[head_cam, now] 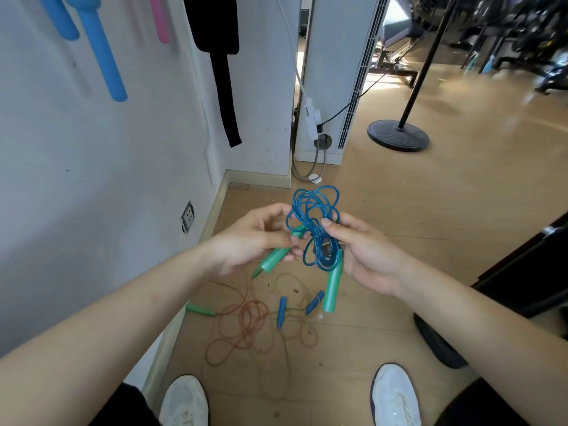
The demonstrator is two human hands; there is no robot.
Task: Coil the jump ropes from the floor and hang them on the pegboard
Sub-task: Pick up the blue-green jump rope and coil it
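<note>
On my feed the upper edge cuts off the tops of the blue foam tubes (101, 53), the pink tube (161, 20) and the black strap (224, 72) on the white wall (76, 155), so I can't see what they hang from. The far room at upper right is a blur.

The blue rope (313, 222) is held up between both hands, above the wooden floor (430, 226). It is a thin, glossy, see-through plastic cord bunched in loose, uneven loops. My left hand (255, 238) pinches one green handle (276, 256), a smooth tapered plastic tube, and its fingers hide the handle's middle. My right hand (365, 250) grips the bundle with the thumb pressed on front and the fingers curled out of sight behind. The second green handle (333, 287) dangles below it.

Down on the boards, an orange rope (246, 327) lies in tangled rings running to a green grip (199, 309), which my left forearm partly hides. A faint yellow rope (287, 279), hard to trace, ends in two blue handles (281, 312). The two white shoes (184, 401) are cropped at the bottom. A round black stand base (398, 136) sits well beyond
</note>
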